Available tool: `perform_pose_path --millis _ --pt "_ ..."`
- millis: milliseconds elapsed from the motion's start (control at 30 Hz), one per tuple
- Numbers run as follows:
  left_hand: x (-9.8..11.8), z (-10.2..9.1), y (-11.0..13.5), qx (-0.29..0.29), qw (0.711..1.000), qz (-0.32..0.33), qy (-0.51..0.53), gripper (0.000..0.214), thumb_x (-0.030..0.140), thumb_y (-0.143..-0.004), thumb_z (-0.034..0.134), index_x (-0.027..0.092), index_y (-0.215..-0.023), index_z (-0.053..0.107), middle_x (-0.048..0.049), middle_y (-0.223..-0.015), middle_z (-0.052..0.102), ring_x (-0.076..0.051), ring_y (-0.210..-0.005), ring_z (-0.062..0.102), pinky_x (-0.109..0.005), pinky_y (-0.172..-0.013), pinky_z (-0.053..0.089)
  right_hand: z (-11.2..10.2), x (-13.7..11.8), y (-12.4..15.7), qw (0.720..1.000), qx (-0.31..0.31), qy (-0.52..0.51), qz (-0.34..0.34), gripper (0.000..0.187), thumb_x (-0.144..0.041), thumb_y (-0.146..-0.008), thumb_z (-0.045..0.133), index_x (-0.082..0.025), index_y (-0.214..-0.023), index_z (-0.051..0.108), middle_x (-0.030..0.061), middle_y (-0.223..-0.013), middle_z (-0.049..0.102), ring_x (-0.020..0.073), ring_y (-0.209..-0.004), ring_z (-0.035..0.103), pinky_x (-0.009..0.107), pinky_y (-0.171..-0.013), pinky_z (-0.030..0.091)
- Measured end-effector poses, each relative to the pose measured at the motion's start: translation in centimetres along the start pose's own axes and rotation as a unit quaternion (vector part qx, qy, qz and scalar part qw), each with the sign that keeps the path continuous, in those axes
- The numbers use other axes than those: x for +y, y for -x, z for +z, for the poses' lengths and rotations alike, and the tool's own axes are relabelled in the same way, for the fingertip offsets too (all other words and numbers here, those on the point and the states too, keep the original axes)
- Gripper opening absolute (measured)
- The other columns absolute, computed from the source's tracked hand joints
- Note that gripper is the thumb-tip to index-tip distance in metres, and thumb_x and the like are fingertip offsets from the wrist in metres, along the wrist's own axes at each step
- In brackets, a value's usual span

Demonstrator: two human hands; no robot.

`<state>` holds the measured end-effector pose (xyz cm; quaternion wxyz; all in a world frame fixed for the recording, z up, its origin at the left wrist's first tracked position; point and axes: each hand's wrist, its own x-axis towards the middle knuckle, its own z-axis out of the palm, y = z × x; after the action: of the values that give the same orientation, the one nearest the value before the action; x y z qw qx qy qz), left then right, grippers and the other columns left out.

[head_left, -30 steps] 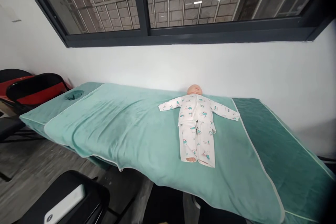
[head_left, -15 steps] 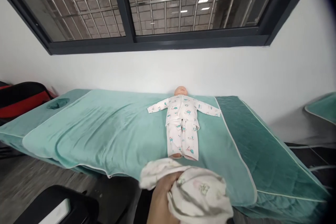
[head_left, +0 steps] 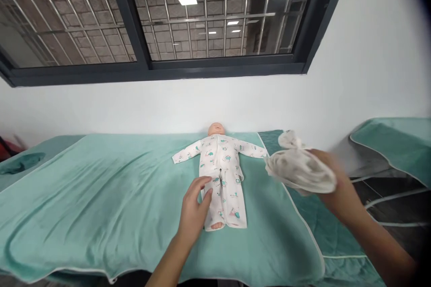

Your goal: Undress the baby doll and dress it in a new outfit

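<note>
A baby doll (head_left: 216, 129) lies on its back on the green bed cover, arms stretched sideways. It wears a white printed pajama top (head_left: 220, 154) and matching pants (head_left: 234, 199); one foot shows at a cuff. My left hand (head_left: 194, 208) hovers by the doll's leg, fingers apart and nothing in them; whether it touches the pants I cannot tell. Off to the right, above the bed, my right hand (head_left: 335, 184) grips a crumpled bundle of white patterned clothing (head_left: 298, 170). Part of the bundle hides that hand's fingers.
The massage bed's light green cover (head_left: 117, 197) reaches toward me, with a face hole (head_left: 25, 163) at the left end. A barred window (head_left: 215, 65) is set in the white wall behind. Another green-covered surface (head_left: 397, 143) stands at the right.
The clothing bundle has gone from the front middle, low down, to the right above the bed. My left hand is now beside the doll's leg. The view has shifted right and closer.
</note>
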<state>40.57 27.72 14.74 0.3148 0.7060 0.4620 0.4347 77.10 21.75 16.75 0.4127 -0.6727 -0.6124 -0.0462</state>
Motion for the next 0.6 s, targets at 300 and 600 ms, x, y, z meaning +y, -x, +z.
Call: perform_pose_path --millis 300,600 --pt "-4.7 2.0 -14.3 0.001 0.991 0.065 -0.115 0.034 0.034 -0.091 0.047 0.022 -0.118 0.064 -0.0026 -0.127 0.056 -0.012 -0.123 0.049 -0.03 -0.113 0.038 3.0 4.1 -0.4 0.935 -0.285 0.21 0.002 0.081 -0.044 -0.078 0.063 -0.04 -0.151 0.029 -0.001 -0.156 0.023 0.0319 -0.148 0.021 0.056 -0.117 0.034" --pt "-8.4 7.4 -25.4 0.019 0.994 0.0 -0.111 0.037 0.033 -0.091 0.044 0.017 -0.114 0.068 -0.0067 -0.123 0.059 -0.016 -0.118 0.053 -0.035 -0.113 0.039 23.1 -9.3 -15.2 0.98 -0.114 -0.163 0.019 0.045 -0.042 -0.093 0.043 -0.027 -0.134 0.05 0.0011 -0.137 0.05 0.0129 -0.131 0.046 0.035 -0.117 0.039"
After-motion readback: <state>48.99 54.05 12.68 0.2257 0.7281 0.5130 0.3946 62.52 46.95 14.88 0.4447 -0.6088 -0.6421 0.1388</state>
